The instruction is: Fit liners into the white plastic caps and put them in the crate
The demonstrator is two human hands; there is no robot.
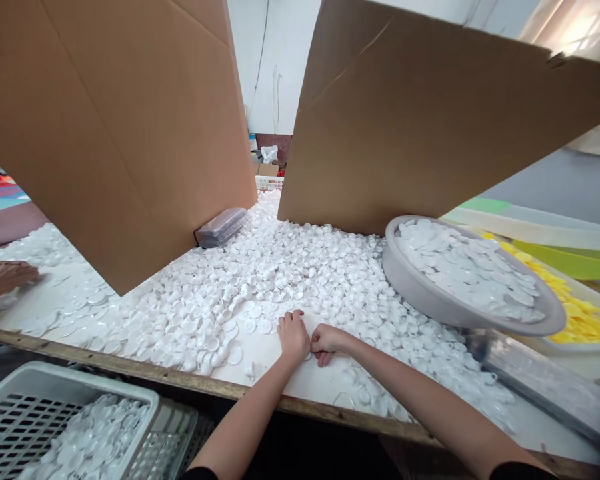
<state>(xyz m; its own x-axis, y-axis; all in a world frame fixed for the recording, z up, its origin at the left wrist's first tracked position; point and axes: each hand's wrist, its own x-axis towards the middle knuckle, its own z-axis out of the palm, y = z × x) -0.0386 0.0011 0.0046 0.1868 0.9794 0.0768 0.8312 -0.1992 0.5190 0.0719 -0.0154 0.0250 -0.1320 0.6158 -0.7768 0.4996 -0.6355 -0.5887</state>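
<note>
A white table (pixel 290 380) is heaped with several small white plastic caps (pixel 260 280). My left hand (pixel 293 335) rests palm-down on the table at the near edge of the heap, fingers curled together over caps. My right hand (pixel 326 341) lies right beside it, touching it, fingers closed; what it grips is hidden. A grey round basin (pixel 420 293) filled with white discs sits tilted on the heap to the right.
Two big brown cardboard sheets (pixel 130 133) (pixel 430 113) stand at the back. A white slatted crate (pixel 40 413) with caps sits below the table's front edge at left. Another person's hand (pixel 5 277) works at far left. Yellow pieces (pixel 575 307) lie in a tray at right.
</note>
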